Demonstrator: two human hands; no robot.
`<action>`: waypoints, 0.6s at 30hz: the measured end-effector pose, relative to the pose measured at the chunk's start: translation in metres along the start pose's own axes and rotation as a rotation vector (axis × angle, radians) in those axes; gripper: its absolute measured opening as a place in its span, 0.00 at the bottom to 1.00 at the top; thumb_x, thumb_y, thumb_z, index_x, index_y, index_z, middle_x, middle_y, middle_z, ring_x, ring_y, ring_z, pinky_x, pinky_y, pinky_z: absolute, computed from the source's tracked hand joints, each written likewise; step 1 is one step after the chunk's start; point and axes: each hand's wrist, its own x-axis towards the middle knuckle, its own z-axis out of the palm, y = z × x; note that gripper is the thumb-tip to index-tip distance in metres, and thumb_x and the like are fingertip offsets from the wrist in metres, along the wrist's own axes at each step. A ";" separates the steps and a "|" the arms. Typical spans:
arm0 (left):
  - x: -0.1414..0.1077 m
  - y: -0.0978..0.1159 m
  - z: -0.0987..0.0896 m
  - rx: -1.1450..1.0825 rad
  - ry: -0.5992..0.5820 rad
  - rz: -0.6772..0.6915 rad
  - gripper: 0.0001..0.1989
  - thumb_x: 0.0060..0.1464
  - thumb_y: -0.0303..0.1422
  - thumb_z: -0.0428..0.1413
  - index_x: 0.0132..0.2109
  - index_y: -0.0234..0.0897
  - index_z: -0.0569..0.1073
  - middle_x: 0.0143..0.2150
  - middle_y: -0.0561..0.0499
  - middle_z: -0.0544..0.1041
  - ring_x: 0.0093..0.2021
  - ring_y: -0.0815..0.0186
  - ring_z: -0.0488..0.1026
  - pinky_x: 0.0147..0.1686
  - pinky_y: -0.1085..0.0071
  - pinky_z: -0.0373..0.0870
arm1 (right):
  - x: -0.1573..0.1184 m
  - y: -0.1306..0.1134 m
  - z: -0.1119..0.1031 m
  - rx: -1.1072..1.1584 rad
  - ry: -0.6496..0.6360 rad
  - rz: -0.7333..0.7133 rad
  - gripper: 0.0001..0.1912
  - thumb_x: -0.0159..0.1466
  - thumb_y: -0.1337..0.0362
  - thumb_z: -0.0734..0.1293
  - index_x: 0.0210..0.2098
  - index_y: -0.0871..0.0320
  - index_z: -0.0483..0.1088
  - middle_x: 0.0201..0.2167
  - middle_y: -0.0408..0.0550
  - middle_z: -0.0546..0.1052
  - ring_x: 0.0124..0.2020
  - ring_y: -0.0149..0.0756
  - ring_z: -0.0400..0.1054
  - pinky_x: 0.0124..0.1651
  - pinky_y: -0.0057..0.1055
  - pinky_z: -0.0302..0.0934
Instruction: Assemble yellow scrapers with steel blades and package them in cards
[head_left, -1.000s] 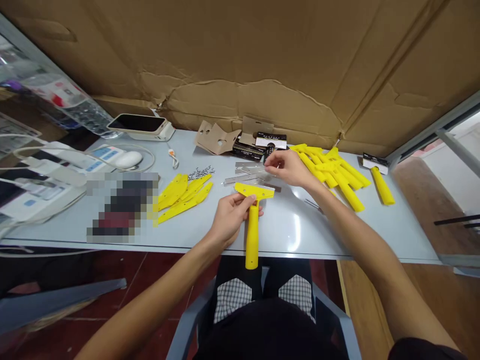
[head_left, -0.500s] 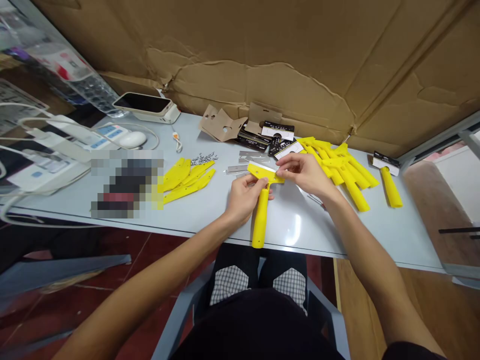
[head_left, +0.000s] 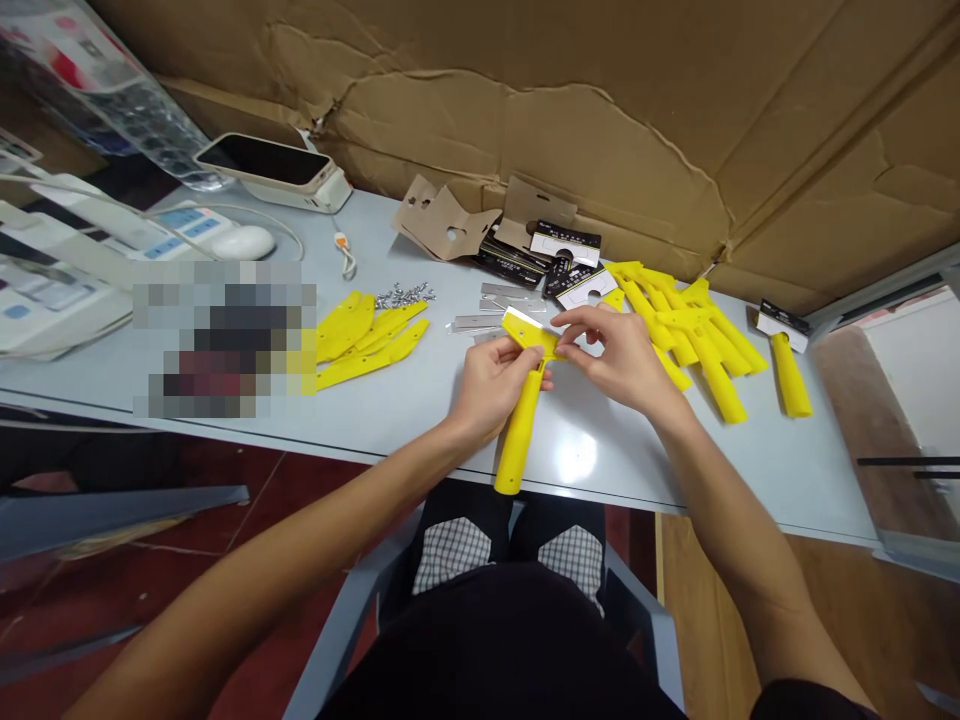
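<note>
A yellow scraper [head_left: 519, 435] with a pale blade along its head is held over the front of the table, its handle pointing down toward the edge. My left hand [head_left: 491, 385] grips it where the head meets the handle, thumb on top. My right hand [head_left: 611, 350] has thumb and fingertips at the right end of the head; whether they pinch the head or something small is hidden. Loose blades [head_left: 480, 322] lie just behind. Small screws [head_left: 405, 296] form a pile to the left, beside flat yellow pieces [head_left: 371, 345].
Yellow scraper handles [head_left: 712, 360] are heaped at right, with a carded one [head_left: 791, 375] farther right. Black packaging [head_left: 510, 262] and cardboard pieces [head_left: 442, 220] lie behind. A phone [head_left: 262, 160], power strips and cables occupy the left.
The view has shifted slightly. The scraper has tilted, its handle end swinging a little left, and my right hand's fingers have spread somewhat at the head's end.
</note>
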 end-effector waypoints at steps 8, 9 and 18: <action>-0.003 0.003 0.002 0.006 -0.029 0.000 0.08 0.53 0.32 0.67 0.38 0.32 0.81 0.33 0.49 0.82 0.27 0.68 0.79 0.30 0.70 0.80 | 0.007 0.013 0.001 0.539 -0.064 0.413 0.22 0.50 0.63 0.82 0.44 0.57 0.79 0.38 0.47 0.81 0.34 0.36 0.71 0.39 0.37 0.68; -0.003 0.004 0.002 0.009 -0.032 0.001 0.07 0.54 0.32 0.67 0.38 0.32 0.81 0.32 0.49 0.81 0.27 0.68 0.79 0.31 0.70 0.80 | 0.007 0.015 0.002 0.622 -0.091 0.470 0.22 0.49 0.62 0.83 0.43 0.57 0.79 0.35 0.46 0.80 0.34 0.36 0.72 0.38 0.37 0.68; -0.004 0.007 0.001 0.039 -0.061 0.003 0.07 0.55 0.31 0.66 0.39 0.32 0.81 0.31 0.49 0.81 0.26 0.68 0.78 0.30 0.70 0.79 | 0.007 0.016 0.009 0.814 -0.104 0.582 0.21 0.47 0.66 0.83 0.39 0.57 0.78 0.28 0.44 0.80 0.28 0.34 0.73 0.30 0.34 0.68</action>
